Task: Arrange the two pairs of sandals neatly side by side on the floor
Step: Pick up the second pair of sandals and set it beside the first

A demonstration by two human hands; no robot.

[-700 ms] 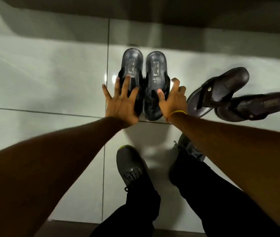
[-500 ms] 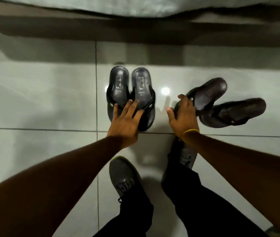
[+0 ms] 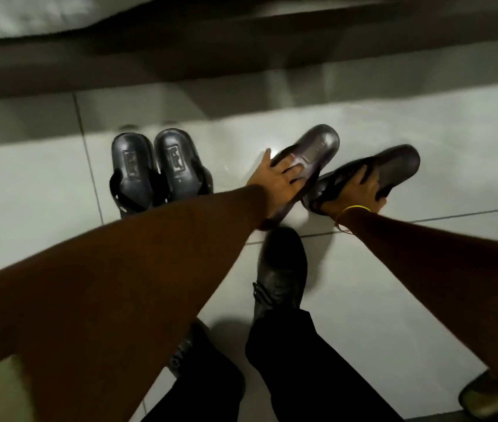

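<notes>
A black pair of sandals (image 3: 156,167) stands side by side on the pale tiled floor, left of centre, untouched. To its right lies a dark brown pair, askew. My left hand (image 3: 278,176) rests on the strap area of the left brown sandal (image 3: 317,147), fingers curled over it. The right brown sandal (image 3: 393,162) points up and to the right, and my right hand (image 3: 360,187), with a yellow band at the wrist, grips its middle. The two brown sandals overlap near their heels.
A dark bed base (image 3: 241,50) with a white sheet edge (image 3: 28,16) runs along the top. My own black shoe (image 3: 281,269) and dark trousers (image 3: 317,376) stand just below the brown pair. Open tile lies to the left and far right.
My left hand left the black pair and crossed right onto the left brown sandal. My right hand shifted from that sandal to the right brown one. The view swung right.
</notes>
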